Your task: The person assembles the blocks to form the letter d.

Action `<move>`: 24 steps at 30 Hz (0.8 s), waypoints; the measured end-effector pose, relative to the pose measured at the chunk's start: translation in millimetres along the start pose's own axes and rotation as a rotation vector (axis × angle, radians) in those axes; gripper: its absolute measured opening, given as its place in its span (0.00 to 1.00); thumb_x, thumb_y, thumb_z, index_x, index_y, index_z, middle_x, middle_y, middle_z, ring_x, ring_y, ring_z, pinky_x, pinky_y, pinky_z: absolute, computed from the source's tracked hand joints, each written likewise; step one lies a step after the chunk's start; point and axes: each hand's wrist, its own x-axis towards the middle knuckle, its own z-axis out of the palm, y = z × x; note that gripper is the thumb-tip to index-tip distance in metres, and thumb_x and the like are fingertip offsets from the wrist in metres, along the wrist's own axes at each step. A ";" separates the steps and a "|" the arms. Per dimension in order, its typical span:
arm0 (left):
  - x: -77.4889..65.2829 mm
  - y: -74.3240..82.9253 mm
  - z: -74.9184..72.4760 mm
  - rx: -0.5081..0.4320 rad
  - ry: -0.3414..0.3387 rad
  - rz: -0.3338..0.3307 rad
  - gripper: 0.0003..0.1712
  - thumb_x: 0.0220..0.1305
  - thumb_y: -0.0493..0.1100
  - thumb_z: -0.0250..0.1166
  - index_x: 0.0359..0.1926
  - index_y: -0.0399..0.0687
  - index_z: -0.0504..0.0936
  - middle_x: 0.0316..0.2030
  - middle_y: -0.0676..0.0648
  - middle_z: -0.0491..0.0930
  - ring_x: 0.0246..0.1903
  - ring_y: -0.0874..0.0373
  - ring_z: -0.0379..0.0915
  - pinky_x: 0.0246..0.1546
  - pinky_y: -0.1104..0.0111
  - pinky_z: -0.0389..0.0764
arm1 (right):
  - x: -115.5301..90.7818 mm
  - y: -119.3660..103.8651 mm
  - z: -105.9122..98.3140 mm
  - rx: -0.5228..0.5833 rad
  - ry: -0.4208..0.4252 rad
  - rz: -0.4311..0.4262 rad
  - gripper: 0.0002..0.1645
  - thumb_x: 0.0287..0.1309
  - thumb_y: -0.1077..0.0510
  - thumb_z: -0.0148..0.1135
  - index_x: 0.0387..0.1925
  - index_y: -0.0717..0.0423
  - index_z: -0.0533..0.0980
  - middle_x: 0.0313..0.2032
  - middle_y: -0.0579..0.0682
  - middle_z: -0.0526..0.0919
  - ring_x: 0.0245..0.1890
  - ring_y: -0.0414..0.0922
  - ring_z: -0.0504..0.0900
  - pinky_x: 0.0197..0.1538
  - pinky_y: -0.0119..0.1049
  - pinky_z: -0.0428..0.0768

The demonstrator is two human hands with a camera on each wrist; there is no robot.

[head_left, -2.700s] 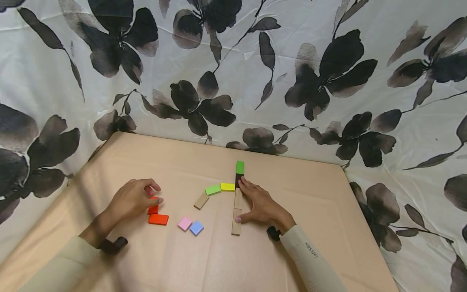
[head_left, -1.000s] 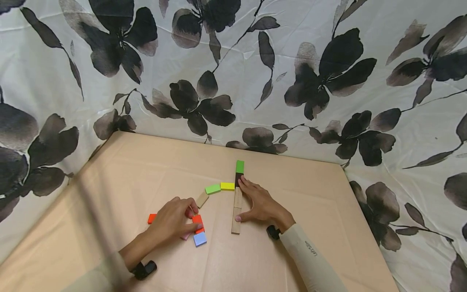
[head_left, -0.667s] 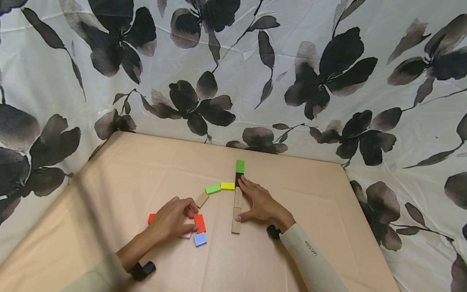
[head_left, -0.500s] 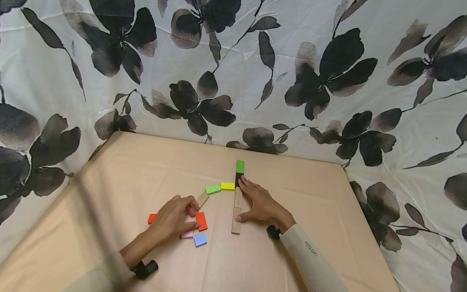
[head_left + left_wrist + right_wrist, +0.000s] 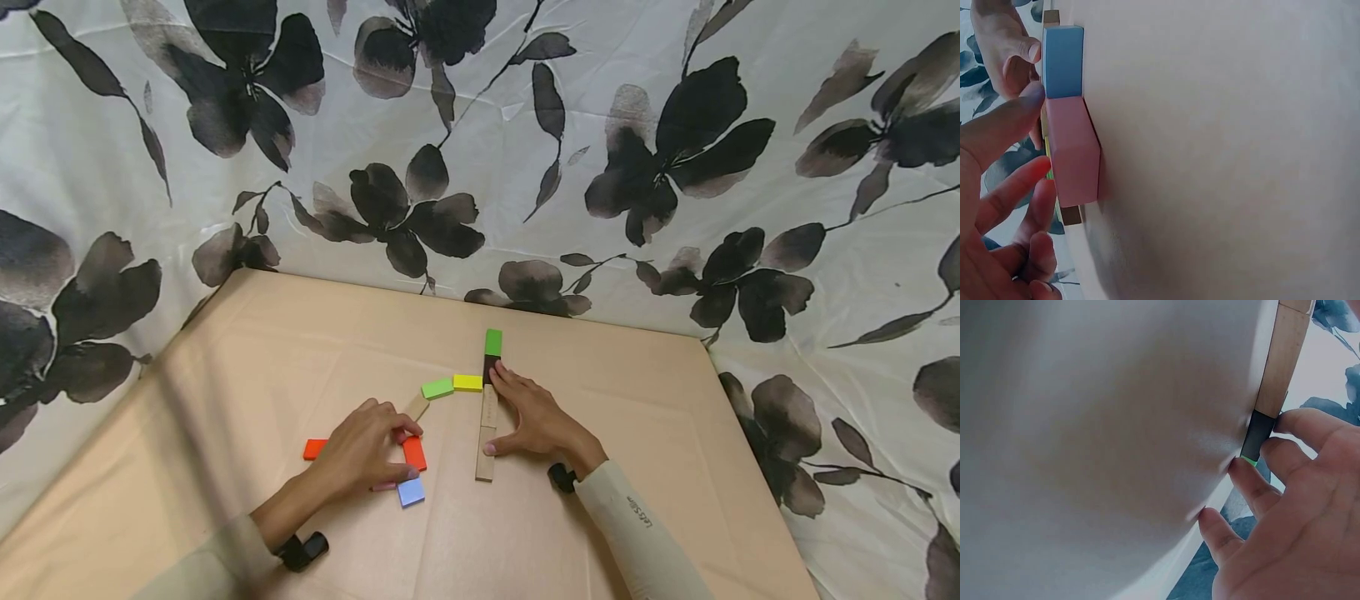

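- At the middle of the table (image 5: 637, 417), the left hand (image 5: 363, 446) pinches the red block (image 5: 415, 455) end to end, thumb at its near end, forefinger at its far end.
- Toward the right edge, the right hand (image 5: 536, 417) lies released, fingers outstretched, a fingertip touching the black block (image 5: 491, 369) and the thumb on the near plank (image 5: 484, 462).
- On the near side of the left thumb, the blue block (image 5: 411, 493), the pink block (image 5: 1074, 153) just beside it.
- Left of that hand, toward the left edge, another red block (image 5: 314, 449), partly hidden.
- Beyond its fingers, the wood block (image 5: 417, 407), light green block (image 5: 437, 389) and yellow block (image 5: 468, 383) curve toward the row.
- In that row, from near to far: near plank, far plank (image 5: 489, 405), black block, green block (image 5: 493, 342) nearest the far edge.
- Behind the far edge, a flowered cloth (image 5: 540, 250).
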 end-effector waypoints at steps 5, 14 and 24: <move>-1.8 -1.3 1.9 0.025 0.039 0.039 0.28 0.37 0.52 0.90 0.43 0.57 0.91 0.31 0.56 0.78 0.37 0.63 0.65 0.38 0.69 0.72 | -1.0 -1.9 1.7 -0.003 0.003 0.002 0.78 0.47 0.33 0.83 0.86 0.52 0.47 0.87 0.50 0.43 0.86 0.58 0.46 0.80 0.68 0.52; 1.5 -1.2 4.5 0.079 0.085 0.069 0.27 0.38 0.53 0.90 0.42 0.55 0.91 0.32 0.54 0.78 0.36 0.61 0.63 0.38 0.69 0.70 | -1.7 -2.2 3.3 -0.009 0.005 0.007 0.77 0.47 0.32 0.83 0.86 0.51 0.47 0.87 0.49 0.42 0.86 0.57 0.46 0.80 0.68 0.52; 4.8 -5.2 3.7 0.099 0.084 0.054 0.27 0.40 0.52 0.90 0.44 0.56 0.92 0.32 0.54 0.77 0.36 0.61 0.64 0.37 0.69 0.71 | -1.8 -1.3 3.7 -0.019 0.006 0.000 0.77 0.47 0.31 0.82 0.86 0.51 0.46 0.87 0.49 0.42 0.86 0.57 0.46 0.81 0.67 0.53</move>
